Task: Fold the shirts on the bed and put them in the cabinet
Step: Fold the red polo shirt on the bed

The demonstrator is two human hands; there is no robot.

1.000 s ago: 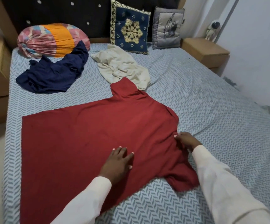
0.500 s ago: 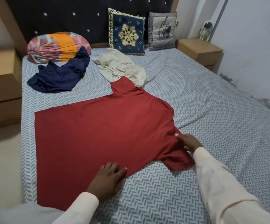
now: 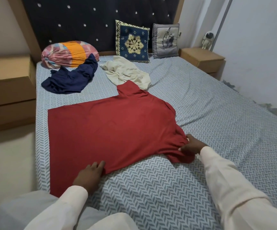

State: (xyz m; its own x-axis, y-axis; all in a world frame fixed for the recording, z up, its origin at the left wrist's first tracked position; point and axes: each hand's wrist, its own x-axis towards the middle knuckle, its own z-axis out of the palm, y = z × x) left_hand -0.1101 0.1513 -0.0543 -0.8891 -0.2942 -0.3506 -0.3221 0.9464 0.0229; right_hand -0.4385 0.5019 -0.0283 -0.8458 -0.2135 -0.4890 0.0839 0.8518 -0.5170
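Observation:
A red shirt (image 3: 111, 130) lies spread flat on the bed (image 3: 209, 130), collar to the right, one sleeve pointing to the headboard. My left hand (image 3: 89, 175) grips its near side edge, fingers curled under the cloth. My right hand (image 3: 192, 145) pinches the bunched cloth at the near shoulder, beside the near sleeve. A navy shirt (image 3: 71, 77) lies crumpled at the back left. A cream shirt (image 3: 127, 73) lies crumpled behind the red one, its near edge under the far red sleeve. No cabinet is in view.
A rolled multicolour bundle (image 3: 68, 53) and two cushions (image 3: 132, 41) lean against the dark headboard. Wooden nightstands stand at the left (image 3: 8, 83) and right (image 3: 202, 58) of the bed. A small astronaut figure (image 3: 207, 39) stands on the right one. Bare floor lies left.
My left hand slid back from the middle of the red shirt to its near edge and took hold. My right hand closed on the shoulder cloth. The camera pulled back.

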